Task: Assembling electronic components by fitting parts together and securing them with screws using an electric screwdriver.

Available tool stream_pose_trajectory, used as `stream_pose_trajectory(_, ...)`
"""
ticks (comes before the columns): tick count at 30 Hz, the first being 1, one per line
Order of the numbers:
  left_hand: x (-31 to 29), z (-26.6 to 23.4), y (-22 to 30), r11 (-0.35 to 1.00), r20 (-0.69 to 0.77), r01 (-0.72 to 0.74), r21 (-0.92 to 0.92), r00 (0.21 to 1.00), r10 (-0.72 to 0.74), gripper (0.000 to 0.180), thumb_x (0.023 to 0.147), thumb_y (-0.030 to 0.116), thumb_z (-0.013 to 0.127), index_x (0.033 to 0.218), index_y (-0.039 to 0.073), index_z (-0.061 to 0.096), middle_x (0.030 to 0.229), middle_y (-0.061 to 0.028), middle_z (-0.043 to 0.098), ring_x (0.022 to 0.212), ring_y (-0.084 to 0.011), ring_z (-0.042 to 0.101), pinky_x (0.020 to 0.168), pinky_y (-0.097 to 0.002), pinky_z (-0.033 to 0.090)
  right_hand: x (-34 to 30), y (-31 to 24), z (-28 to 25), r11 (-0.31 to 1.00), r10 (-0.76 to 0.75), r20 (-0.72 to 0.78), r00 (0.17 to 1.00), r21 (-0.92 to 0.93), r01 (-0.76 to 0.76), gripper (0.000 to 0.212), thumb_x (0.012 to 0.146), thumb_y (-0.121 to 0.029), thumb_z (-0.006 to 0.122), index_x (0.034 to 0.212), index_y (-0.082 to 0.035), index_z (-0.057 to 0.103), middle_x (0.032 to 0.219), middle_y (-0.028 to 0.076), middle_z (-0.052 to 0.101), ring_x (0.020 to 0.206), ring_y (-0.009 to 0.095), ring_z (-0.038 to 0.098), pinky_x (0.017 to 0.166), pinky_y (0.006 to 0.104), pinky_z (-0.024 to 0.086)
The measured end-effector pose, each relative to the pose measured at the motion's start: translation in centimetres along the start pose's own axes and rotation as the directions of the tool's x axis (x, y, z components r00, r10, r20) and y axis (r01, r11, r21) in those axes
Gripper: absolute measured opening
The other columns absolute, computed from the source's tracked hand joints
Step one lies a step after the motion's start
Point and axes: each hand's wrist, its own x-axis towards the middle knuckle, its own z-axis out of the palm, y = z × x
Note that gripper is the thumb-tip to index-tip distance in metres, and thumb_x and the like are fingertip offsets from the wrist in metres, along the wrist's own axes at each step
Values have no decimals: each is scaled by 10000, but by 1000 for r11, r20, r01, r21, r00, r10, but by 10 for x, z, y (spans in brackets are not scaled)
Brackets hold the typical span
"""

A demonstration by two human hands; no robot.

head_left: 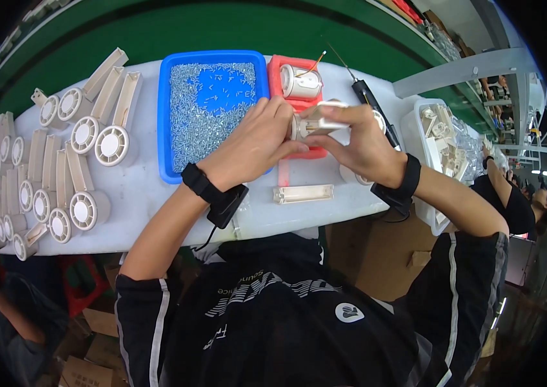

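Over the middle of the white desk (157,193), a small cream plastic housing (315,124) is held between both hands, above the near edge of the red tray (276,74). The left hand (254,145) is closed on the housing's left end, fingertips pinched against it. The right hand (357,138) is closed on its right side and top, fingers wrapped over it. Black wristbands are worn on both wrists; a cable hangs from the left one.

A cylindrical motor part (300,82) with thin wires is seen lying in the red tray, just behind the held housing. A blue tray (165,116) filled with small silver screws sits just left of the red tray, partly covered by the left hand. A flat cream cover piece (303,193) lies on the desk below the hands, apart from them. A black-handled screwdriver (370,100) lies behind the right hand.

Rows of cream fan housings (73,161) are laid out on the left part of the desk. A clear bin of cream parts (444,138) stands at the right end. Another person's arm (502,184) is visible beyond it.
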Motion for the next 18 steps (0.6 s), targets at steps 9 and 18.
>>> stream_pose_trajectory(9,2,-9,11,999,30,50,-2,998,-50,391,889,285,774,982,-3,527,1047,-152,547,946,-333,526,858,-423,449,-15,-11,-5,972,-211,-411,887,3,233,964,755,10,885,1445,-125,226,1405,237,570,1332,332,584,1133,468,474)
stream_pose_trajectory(18,-16,-42,48,999,35,41,18,999,-41,330,820,174,812,1009,39,577,1054,-124,568,1006,-319,565,859,-411,480,-113,-28,-1,907,355,-154,922,-182,-379,652,742,-111,885,1320,-47,590,1268,143,608,1088,285,648,898,399,557)
